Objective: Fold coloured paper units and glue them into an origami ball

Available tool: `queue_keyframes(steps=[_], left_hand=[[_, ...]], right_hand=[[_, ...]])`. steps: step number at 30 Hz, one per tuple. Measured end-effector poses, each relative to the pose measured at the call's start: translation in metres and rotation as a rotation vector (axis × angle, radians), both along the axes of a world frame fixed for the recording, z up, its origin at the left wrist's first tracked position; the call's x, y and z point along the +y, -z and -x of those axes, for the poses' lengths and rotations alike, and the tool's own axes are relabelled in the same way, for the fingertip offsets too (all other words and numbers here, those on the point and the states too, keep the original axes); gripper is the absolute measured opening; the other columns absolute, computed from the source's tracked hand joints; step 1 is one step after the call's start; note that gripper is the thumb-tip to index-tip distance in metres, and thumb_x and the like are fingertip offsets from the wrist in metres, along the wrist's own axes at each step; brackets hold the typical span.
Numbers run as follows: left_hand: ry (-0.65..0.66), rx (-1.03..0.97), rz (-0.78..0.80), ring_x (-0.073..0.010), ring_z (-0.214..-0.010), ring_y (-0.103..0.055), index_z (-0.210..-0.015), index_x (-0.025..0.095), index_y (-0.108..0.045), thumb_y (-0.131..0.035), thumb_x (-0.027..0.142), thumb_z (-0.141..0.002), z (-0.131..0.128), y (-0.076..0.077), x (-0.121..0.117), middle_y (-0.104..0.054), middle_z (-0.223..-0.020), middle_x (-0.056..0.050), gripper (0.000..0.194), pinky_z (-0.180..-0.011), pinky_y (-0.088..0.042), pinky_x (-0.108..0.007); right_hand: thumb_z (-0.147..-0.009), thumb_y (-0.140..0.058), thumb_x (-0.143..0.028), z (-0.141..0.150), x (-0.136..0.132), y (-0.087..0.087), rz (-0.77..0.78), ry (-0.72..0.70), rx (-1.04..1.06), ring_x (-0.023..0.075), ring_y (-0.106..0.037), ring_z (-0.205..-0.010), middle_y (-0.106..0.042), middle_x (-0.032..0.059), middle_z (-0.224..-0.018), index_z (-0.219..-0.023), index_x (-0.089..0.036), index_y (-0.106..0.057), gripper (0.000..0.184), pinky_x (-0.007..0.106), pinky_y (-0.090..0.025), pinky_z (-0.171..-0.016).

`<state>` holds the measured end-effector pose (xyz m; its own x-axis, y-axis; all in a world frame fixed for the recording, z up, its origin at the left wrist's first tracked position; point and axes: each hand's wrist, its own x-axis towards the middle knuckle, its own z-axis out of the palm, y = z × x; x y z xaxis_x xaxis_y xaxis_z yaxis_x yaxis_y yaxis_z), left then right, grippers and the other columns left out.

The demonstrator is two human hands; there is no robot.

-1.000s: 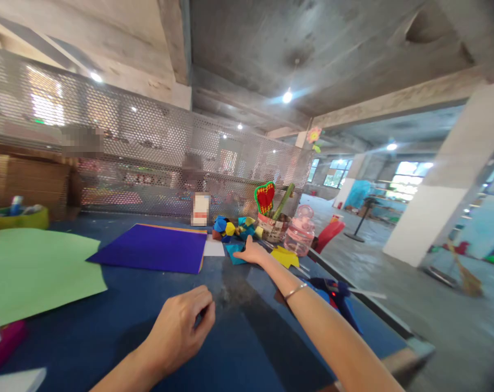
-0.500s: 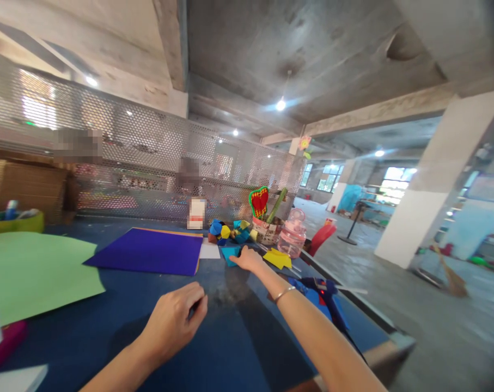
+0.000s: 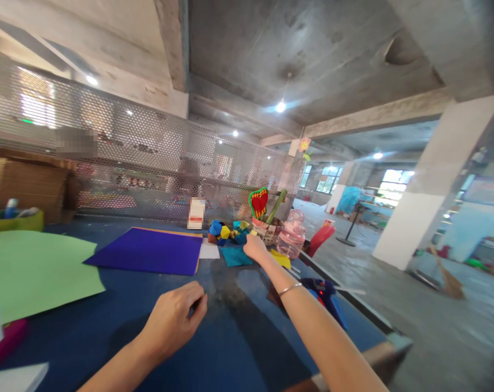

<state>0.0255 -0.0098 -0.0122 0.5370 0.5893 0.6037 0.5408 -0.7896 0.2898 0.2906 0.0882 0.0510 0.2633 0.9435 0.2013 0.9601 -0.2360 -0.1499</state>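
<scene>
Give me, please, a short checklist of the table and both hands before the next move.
1. Left hand away from the purple sheet: ok, it is loosely curled and apart from the sheet.
2. Grip of the right hand: cannot tell, its fingertips are hidden.
3. Teal piece on the table: ok, it lies there, mostly left of the right hand.
4. Glue gun indicator light off: not ok, it glows red.
5. Pink bottle upright: ok.

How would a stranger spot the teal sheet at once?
On the dark blue table, find the big purple sheet, then look right past the small white card. The teal sheet lies by the right hand; it's plain, unlike the teal-and-yellow shape behind it.
</scene>
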Motion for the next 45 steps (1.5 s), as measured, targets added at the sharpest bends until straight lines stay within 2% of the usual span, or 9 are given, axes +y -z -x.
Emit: queue_keyframes(steps=[3, 6, 11, 15, 19, 22, 28, 35, 45], left_hand=[[-0.002, -0.006, 0.009, -0.0101, -0.056, -0.05, -0.065, 0.021, -0.038, -0.035, 0.023, -0.092, 0.0, -0.001, 0.0, -0.05, -0.063, 0.003, 0.027, -0.057, -0.029, -0.026], [-0.005, -0.008, -0.002, -0.01, -0.056, -0.049, -0.064, 0.021, -0.038, -0.035, 0.023, -0.092, 0.0, 0.0, 0.0, -0.049, -0.062, 0.004, 0.028, -0.057, -0.028, -0.026], [-0.01, -0.002, -0.01, -0.01, -0.055, -0.048, -0.064, 0.02, -0.038, -0.036, 0.023, -0.092, 0.001, 0.002, 0.001, -0.048, -0.062, 0.004, 0.028, -0.057, -0.028, -0.026], [-0.018, 0.004, -0.009, -0.0101, -0.055, -0.048, -0.064, 0.02, -0.037, -0.036, 0.023, -0.091, 0.002, 0.003, 0.003, -0.048, -0.061, 0.004, 0.028, -0.057, -0.029, -0.026], [-0.024, 0.018, 0.012, -0.0106, -0.057, -0.049, -0.064, 0.02, -0.038, -0.035, 0.025, -0.092, 0.002, 0.004, 0.003, -0.049, -0.062, 0.003, 0.029, -0.057, -0.029, -0.026], [-0.034, 0.027, 0.026, -0.0105, -0.057, -0.049, -0.063, 0.02, -0.037, -0.034, 0.026, -0.093, 0.002, 0.004, 0.003, -0.048, -0.061, 0.003, 0.03, -0.057, -0.028, -0.026], [-0.039, 0.036, 0.035, -0.0102, -0.056, -0.047, -0.064, 0.02, -0.035, -0.033, 0.029, -0.094, 0.002, 0.005, 0.004, -0.047, -0.061, 0.004, 0.032, -0.058, -0.028, -0.027], [-0.03, 0.028, 0.027, -0.0092, -0.055, -0.046, -0.064, 0.02, -0.035, -0.034, 0.028, -0.094, 0.002, 0.007, 0.005, -0.046, -0.061, 0.004, 0.031, -0.057, -0.027, -0.026], [-0.029, 0.037, 0.039, -0.0089, -0.055, -0.045, -0.064, 0.02, -0.034, -0.035, 0.029, -0.093, 0.003, 0.009, 0.006, -0.044, -0.06, 0.005, 0.031, -0.057, -0.027, -0.026]], right_hand=[[-0.091, -0.057, -0.034, -0.003, -0.002, -0.026, -0.076, -0.048, 0.025, 0.0208, -0.06, -0.101, -0.059, 0.0077, -0.118, -0.116, -0.017, -0.057, 0.03, 0.041, -0.052, -0.085], [-0.093, -0.053, -0.031, 0.002, -0.01, -0.037, -0.165, -0.11, 0.052, 0.0226, -0.058, -0.107, -0.058, 0.0083, -0.122, -0.121, -0.017, -0.055, 0.031, 0.043, -0.048, -0.091], [-0.094, -0.035, -0.011, 0.022, -0.029, -0.009, -0.247, -0.233, 0.092, 0.0183, -0.044, -0.13, -0.047, 0.0095, -0.142, -0.141, -0.014, -0.04, 0.048, 0.028, -0.032, -0.109], [-0.089, -0.051, -0.022, 0.02, -0.036, 0.012, -0.187, -0.304, 0.148, 0.0182, -0.057, -0.117, -0.064, 0.0045, -0.125, -0.13, -0.019, -0.055, 0.041, 0.024, -0.043, -0.098], [-0.095, -0.04, -0.021, -0.006, -0.034, 0.008, -0.233, -0.195, 0.182, 0.018, -0.061, -0.112, -0.067, 0.0085, -0.118, -0.128, -0.017, -0.054, 0.036, 0.031, -0.043, -0.098], [-0.093, -0.05, -0.024, -0.02, -0.036, 0.007, -0.209, -0.182, 0.189, 0.0195, -0.064, -0.105, -0.069, 0.0101, -0.112, -0.118, -0.013, -0.06, 0.029, 0.038, -0.046, -0.095], [-0.085, -0.06, -0.032, -0.021, -0.041, 0.026, -0.114, -0.272, 0.169, 0.0215, -0.066, -0.101, -0.072, 0.0082, -0.106, -0.102, -0.017, -0.07, 0.024, 0.027, -0.047, -0.084], [-0.084, -0.062, -0.036, -0.024, -0.041, 0.033, 0.004, -0.302, 0.063, 0.0218, -0.066, -0.092, -0.072, 0.0065, -0.096, -0.093, -0.016, -0.069, 0.023, 0.03, -0.048, -0.079], [-0.092, -0.055, -0.033, -0.026, -0.033, 0.044, 0.093, -0.172, -0.111, 0.0194, -0.061, -0.098, -0.06, 0.0074, -0.115, -0.114, -0.017, -0.058, 0.028, 0.04, -0.052, -0.084]])
